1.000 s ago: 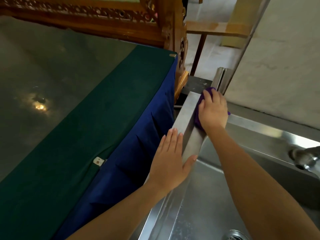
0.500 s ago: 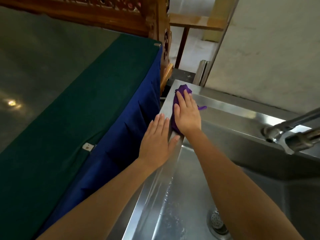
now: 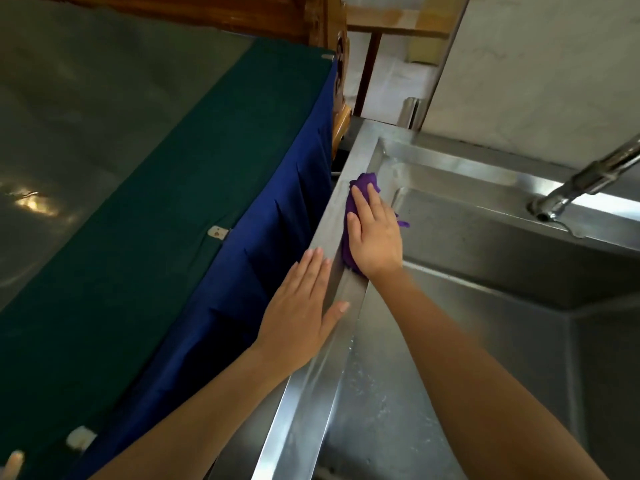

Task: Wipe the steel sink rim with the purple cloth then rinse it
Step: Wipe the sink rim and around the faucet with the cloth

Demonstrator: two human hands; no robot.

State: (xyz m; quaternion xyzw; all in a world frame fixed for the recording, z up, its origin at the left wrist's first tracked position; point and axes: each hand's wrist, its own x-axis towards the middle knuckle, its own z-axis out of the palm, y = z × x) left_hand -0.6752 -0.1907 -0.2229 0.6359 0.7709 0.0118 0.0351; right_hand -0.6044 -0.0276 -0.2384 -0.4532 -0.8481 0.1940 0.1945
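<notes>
The steel sink rim (image 3: 356, 147) runs from the far corner down toward me along the sink's left side. A crumpled purple cloth (image 3: 363, 183) lies on this rim, and my right hand (image 3: 375, 237) presses flat on top of it, covering most of it. Just below, my left hand (image 3: 301, 317) rests flat on the rim's outer edge, fingers together, thumb on the rim's top, holding nothing. The steel basin (image 3: 467, 306) opens to the right of both hands, with water drops on its left wall.
A steel tap (image 3: 585, 181) reaches over the basin from the right. A table with green cloth (image 3: 156, 220) and blue skirt (image 3: 270, 237) stands tight against the sink's left side. A pale wall (image 3: 536, 81) rises behind, carved wooden furniture (image 3: 332, 36) at top.
My right hand has slid the purple cloth from the far corner toward me along the rim. The left hand stays on the rim's edge. The view has dropped, showing more basin.
</notes>
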